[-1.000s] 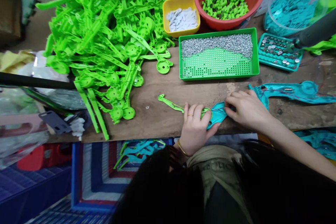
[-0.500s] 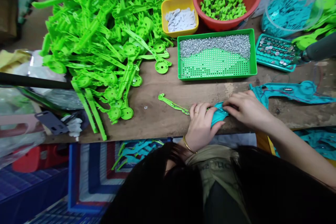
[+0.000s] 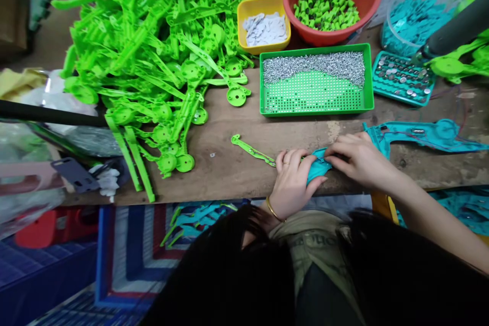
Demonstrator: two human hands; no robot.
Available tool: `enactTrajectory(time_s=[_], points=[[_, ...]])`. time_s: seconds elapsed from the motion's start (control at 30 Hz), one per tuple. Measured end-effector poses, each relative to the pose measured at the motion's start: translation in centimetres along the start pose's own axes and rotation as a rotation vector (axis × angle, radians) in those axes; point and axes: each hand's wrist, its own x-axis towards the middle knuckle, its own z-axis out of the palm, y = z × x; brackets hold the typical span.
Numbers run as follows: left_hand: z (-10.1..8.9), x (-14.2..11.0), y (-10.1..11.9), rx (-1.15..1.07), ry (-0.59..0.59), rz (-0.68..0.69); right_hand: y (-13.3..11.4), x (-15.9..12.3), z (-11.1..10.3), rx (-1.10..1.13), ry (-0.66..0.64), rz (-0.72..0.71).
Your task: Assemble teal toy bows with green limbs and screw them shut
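My left hand point(image 3: 292, 178) is closed around a small blue plastic shell point(image 3: 316, 169) near the table's front edge, thumb along its lower side. A slim light-green plastic arm point(image 3: 252, 150) with a thin wire along it sticks out to the left from beneath those fingers. My right hand point(image 3: 353, 158) is pinched at the shell's upper right edge; anything small between its fingertips is hidden. Just beyond the right hand lies a larger blue plastic housing point(image 3: 418, 135), hollow side up, with thin wires and a small metal piece inside.
A heap of green plastic parts point(image 3: 153, 61) covers the left. Behind my hands stand a green tray of screws point(image 3: 316, 110), a yellow bin point(image 3: 263, 49), a red bowl point(image 3: 332, 35) and a teal tray point(image 3: 403, 79) of metal discs. A dark cylindrical tool point(image 3: 454, 28) hangs at right.
Both hands keep nearly the same pose on the blue shell. The dark cylindrical tool at right has swung up and left, over the teal tray's corner. The view has shifted slightly.
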Motion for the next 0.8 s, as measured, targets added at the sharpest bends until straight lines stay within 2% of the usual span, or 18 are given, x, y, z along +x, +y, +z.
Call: enactTrajectory(time_s=[0.27,0.6,0.8], points=[[0.1,0.0,0.0,-0.003,0.024,0.006,0.2,-0.1,0.2,-0.021,-0.017,-0.009],[0.1,0.0,0.1,0.018,-0.001,-0.003,0.0,-0.1,0.4,-0.060,-0.010,-0.003],[0.3,-0.3,-0.2,0.130,0.061,0.096,-1.0,0.2,0.5,-0.182,0.004,0.087]])
